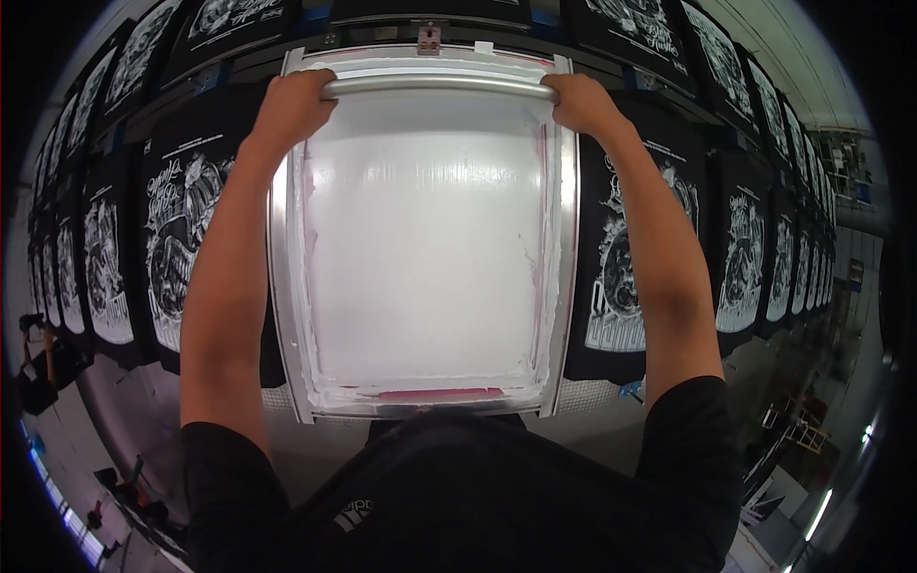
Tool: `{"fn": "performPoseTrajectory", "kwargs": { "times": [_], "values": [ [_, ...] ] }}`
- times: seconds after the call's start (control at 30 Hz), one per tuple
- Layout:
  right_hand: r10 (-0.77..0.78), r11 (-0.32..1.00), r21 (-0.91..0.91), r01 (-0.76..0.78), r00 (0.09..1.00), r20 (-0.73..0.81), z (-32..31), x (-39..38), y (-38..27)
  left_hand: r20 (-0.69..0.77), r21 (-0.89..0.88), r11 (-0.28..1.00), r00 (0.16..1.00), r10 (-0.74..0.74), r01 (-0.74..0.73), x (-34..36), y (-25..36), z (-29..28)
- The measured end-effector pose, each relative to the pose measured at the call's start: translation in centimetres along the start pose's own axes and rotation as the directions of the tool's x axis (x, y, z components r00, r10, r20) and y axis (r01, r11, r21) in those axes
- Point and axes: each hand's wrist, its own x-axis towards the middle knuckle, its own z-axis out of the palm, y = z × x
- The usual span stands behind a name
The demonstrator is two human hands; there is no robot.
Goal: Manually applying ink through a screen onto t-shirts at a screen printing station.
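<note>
Both my arms reach forward over a large screen-printing frame with silvery metal sides. Across its far end lies a squeegee with a long, round metal handle. My left hand is closed around the handle's left end, and my right hand grips the right end. White ink coats the mesh between the squeegee and me, with thicker smears along the edges. A pinkish-red strip shows at the near edge. The squeegee's blade is hidden under the handle, and so is whatever lies beneath the screen.
Black shirts with white prints lie on boards to the left and right, continuing in rows both ways. More printed shirts lie beyond the frame. A metal clamp sits at the frame's far edge. At far left, another person is partly visible.
</note>
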Motion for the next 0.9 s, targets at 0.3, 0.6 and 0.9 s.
{"fn": "performPoseTrajectory", "kwargs": {
  "times": [0.3, 0.6, 0.9],
  "values": [
    [0.226, 0.932, 0.298, -0.206, 0.974, -0.032, 4.5, -28.7, -15.5, 0.109, -0.026, 0.881, 0.875, 0.472, -0.472, -1.9, 7.4, -0.7],
    [0.665, 0.482, 0.629, -0.61, 0.722, 0.19, 5.7, -38.6, -23.9, 0.062, -0.014, 0.609, 0.607, 0.793, -0.793, 2.7, 22.7, 7.7],
    [0.454, 0.442, 0.654, -0.614, 0.782, 0.427, 2.3, -34.6, -24.1, 0.436, 0.049, 0.709, 0.654, 0.619, -0.703, 2.3, 17.5, 2.4]
  ]
}}
